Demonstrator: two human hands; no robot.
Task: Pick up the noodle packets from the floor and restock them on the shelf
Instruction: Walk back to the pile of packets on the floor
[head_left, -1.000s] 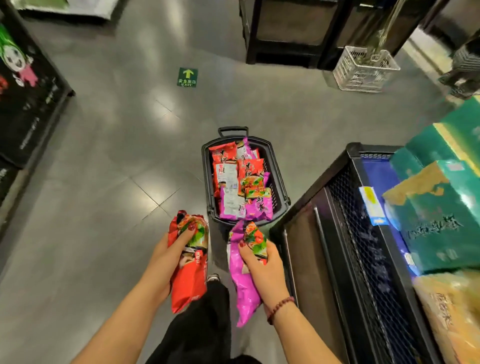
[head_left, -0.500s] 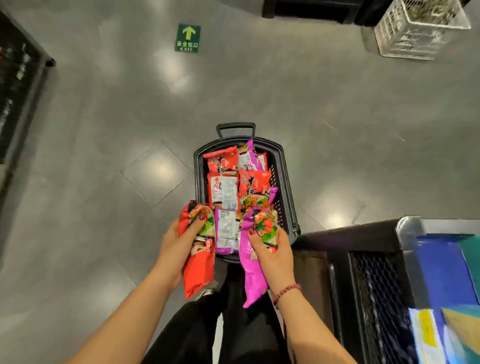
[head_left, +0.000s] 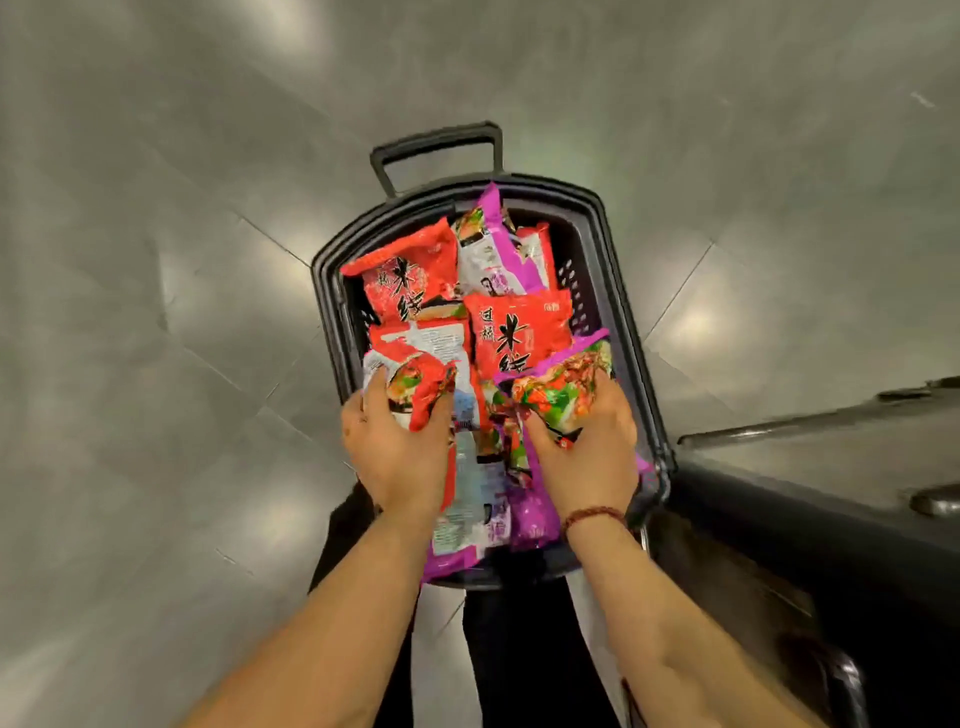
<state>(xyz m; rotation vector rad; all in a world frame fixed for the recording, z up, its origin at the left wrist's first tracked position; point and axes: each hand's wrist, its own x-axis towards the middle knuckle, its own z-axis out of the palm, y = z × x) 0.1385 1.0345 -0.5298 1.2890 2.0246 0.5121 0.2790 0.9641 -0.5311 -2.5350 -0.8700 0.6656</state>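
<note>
Packets of noodles (head_left: 519, 325), red ones and purple ones, lie heaped in a dark plastic basket (head_left: 616, 270) that stands on the grey tiled floor (head_left: 182, 260) at the middle of the view. Its pull handle (head_left: 436, 137) sticks out at 12 o'clock.

Both hands reach into the near end of the basket, at its 6 o'clock end. The left hand (head_left: 400, 452) is curled round a red packet (head_left: 423, 387), with the thumb on the packet's right side and the fingers wrapped over its left edge. The right hand (head_left: 587, 457) grips a purple packet (head_left: 563, 395) printed with a green and orange picture, the thumb pressing on its front and the fingers round its right edge. The two held packets sit side by side over the heap; whether they touch the packets below cannot be told.

A red bead bracelet (head_left: 592, 517) circles the right wrist. Black trousers (head_left: 519, 649) show between the forearms at 6 o'clock. A dark unit (head_left: 779, 519) stands just beside the basket at 4 o'clock.
</note>
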